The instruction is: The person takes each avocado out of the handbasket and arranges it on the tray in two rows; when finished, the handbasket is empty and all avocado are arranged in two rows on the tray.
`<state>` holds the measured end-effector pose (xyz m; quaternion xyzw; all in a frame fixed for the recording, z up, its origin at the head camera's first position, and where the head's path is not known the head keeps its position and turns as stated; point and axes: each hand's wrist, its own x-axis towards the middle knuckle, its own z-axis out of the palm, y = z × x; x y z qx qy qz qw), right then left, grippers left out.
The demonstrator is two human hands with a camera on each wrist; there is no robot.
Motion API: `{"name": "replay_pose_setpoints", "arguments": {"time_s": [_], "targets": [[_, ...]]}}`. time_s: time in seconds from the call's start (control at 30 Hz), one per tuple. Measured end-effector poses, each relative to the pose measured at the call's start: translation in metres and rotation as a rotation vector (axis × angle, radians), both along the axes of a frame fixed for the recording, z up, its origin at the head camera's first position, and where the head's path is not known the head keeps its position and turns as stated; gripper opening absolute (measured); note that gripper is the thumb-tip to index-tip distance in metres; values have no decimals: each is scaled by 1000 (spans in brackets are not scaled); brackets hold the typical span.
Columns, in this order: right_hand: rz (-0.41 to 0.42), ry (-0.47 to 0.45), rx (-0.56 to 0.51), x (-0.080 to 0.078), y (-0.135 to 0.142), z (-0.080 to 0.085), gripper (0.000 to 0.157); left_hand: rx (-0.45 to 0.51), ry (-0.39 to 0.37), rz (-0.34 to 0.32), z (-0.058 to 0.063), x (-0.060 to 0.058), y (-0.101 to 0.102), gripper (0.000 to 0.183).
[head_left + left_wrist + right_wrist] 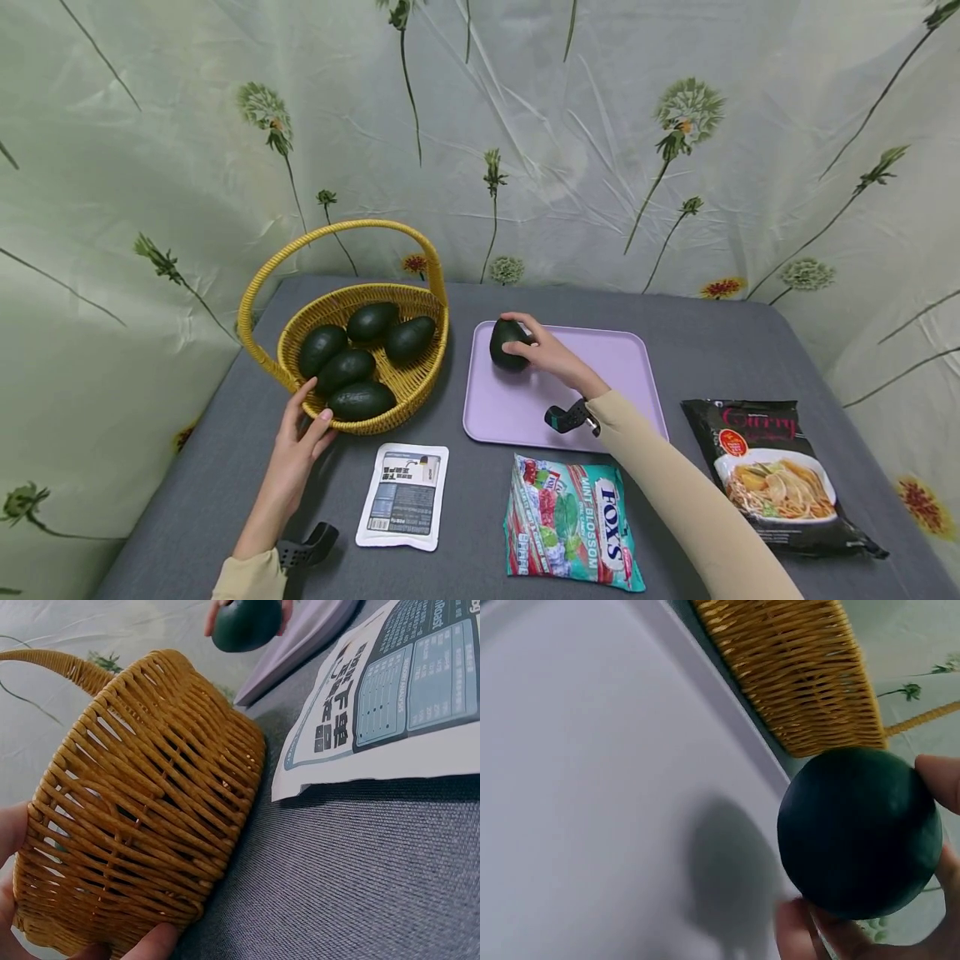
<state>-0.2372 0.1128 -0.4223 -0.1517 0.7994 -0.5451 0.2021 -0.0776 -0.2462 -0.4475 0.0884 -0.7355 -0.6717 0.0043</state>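
Note:
My right hand [551, 354] grips a dark green avocado [507, 345] over the left part of the lilac tray [585, 429]. In the right wrist view the avocado [859, 832] is held between thumb and fingers, and its shadow falls on the tray [592, 787] apart from it. My left hand [294, 454] holds the near rim of a yellow wicker basket [416, 400]. Several more avocados [362, 402] lie inside that basket. The left wrist view shows fingers [154, 945] against the basket's woven side [150, 795].
A white-and-grey pouch [403, 497] lies in front of the basket. Before the tray is a teal Fox's candy bag [570, 525]. To the right lies a black curry noodle packet [780, 479]. A flowered curtain [525, 150] hangs behind the grey table [712, 342].

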Motion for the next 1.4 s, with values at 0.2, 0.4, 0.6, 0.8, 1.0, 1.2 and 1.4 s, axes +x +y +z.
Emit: {"name": "replay_pose_setpoints", "arguments": {"time_s": [0.2,0.4,0.6,0.8,1.0,1.2,1.4], "targets": [[-103,55,91,-3,-18,-2,58,-6,4,0,0,0,0,65],[-113,97,155,-7,-26,-6,59,-20,-5,-2,0,-1,0,65],[-75,87,117,-7,-23,-5,59,-29,-8,3,0,-2,-1,65],[-49,73,100,-6,-21,-4,56,-34,-14,5,-1,-2,-1,65],[-49,125,128,-5,-17,0,53,-33,-4,5,-1,-1,-1,65],[-57,259,90,-11,-11,6,50,-43,-7,6,-2,-1,-1,65],[-99,258,8,-9,-17,31,47,-53,-14,11,-2,-1,-1,65]]}}
